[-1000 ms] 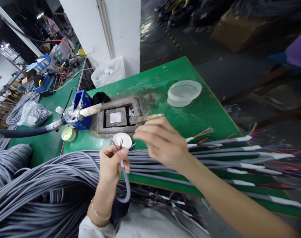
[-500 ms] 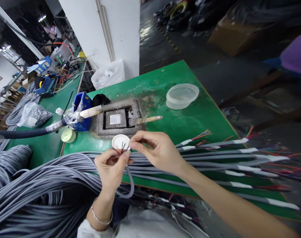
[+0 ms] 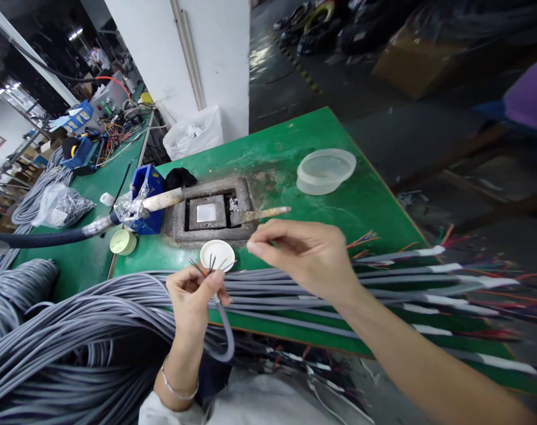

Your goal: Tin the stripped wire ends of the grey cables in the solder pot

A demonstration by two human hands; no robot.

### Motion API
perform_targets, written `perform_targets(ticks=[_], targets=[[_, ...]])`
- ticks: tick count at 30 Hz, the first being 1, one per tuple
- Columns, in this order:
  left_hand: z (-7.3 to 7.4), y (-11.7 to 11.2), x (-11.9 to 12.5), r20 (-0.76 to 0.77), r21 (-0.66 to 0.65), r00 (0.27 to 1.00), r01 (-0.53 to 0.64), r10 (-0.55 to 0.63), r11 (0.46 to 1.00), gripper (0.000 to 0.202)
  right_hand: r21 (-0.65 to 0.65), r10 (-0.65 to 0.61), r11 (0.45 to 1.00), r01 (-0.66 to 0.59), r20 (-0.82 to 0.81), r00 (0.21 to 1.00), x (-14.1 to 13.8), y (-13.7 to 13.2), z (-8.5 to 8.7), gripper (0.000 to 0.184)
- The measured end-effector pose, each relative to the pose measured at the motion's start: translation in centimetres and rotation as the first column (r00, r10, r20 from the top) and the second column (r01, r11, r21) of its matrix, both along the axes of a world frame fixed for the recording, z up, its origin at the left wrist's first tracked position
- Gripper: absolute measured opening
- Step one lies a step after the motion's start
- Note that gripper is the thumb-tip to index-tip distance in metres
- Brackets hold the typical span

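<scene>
My left hand (image 3: 193, 304) is closed around the end of a grey cable (image 3: 227, 339), whose thin black and orange-red wires (image 3: 212, 261) fan out above the fingers. The cable bends down in a loop below that hand. To the right, my right hand (image 3: 306, 254) is raised with thumb and fingertips pinched together, apart from the wires. Whatever it pinches, if anything, is too small to make out. Just behind the wire tips lies a round white dish (image 3: 224, 248). Many grey cables (image 3: 268, 289) run beneath both hands, with white-wrapped ends (image 3: 443, 268) and coloured wires at the right.
A grimy square solder pot (image 3: 206, 213) is set in the green table (image 3: 321, 130), with a flat scraper (image 3: 268, 213) across its rim. A hose nozzle (image 3: 162, 200) points at it. A blue bin (image 3: 151, 221), pale green tub (image 3: 123, 242) and clear plastic bowl (image 3: 324, 177) stand around.
My right hand has pulled away from the wires, moving right and slightly up. The wires in my left hand now stand more spread out, and the left hand has barely moved.
</scene>
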State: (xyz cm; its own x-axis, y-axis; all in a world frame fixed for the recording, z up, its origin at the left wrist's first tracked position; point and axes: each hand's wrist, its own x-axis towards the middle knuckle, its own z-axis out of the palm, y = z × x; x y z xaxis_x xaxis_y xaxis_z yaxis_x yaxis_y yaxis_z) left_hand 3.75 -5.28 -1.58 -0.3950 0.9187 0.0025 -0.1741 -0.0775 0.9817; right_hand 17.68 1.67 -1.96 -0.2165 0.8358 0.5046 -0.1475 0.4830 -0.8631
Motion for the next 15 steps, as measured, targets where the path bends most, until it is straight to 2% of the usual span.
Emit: perform_targets(ticks=[2, 4, 6, 8, 12, 15], targets=[[0.04, 0.02, -0.16, 0.024, -0.004, 0.999, 0.021, -0.021, 1.0, 0.032, 0.181, -0.018, 0.983, 0.013, 0.029, 0.999, 0.06, 0.21, -0.07, 0.01], [0.05, -0.01, -0.29, 0.032, -0.007, 0.998, 0.062, -0.062, 0.998, 0.032, 0.359, 0.023, 0.932, -0.051, 0.081, 0.996, -0.09, 0.35, -0.26, 0.011], [0.04, -0.08, -0.36, 0.026, -0.014, 0.995, 0.099, -0.099, 0.995, 0.029, 0.442, 0.04, 0.891, -0.1, 0.143, 0.989, -0.21, 0.46, -0.44, 0.011], [0.07, -0.15, -0.38, 0.02, -0.019, 0.994, 0.109, -0.108, 0.994, 0.027, 0.437, 0.037, 0.893, -0.107, 0.166, 0.985, -0.13, 0.58, -0.48, 0.011], [0.17, -0.07, -0.3, 0.067, 0.008, 0.998, 0.014, -0.014, 1.0, 0.033, 0.315, -0.034, 0.949, 0.015, 0.055, 0.998, 0.25, 0.65, -0.23, 0.014], [0.2, 0.09, -0.24, 0.101, 0.007, 0.994, -0.036, 0.035, 0.999, 0.033, 0.341, -0.022, 0.94, 0.009, 0.035, 0.999, -0.02, 0.27, -0.15, 0.011]])
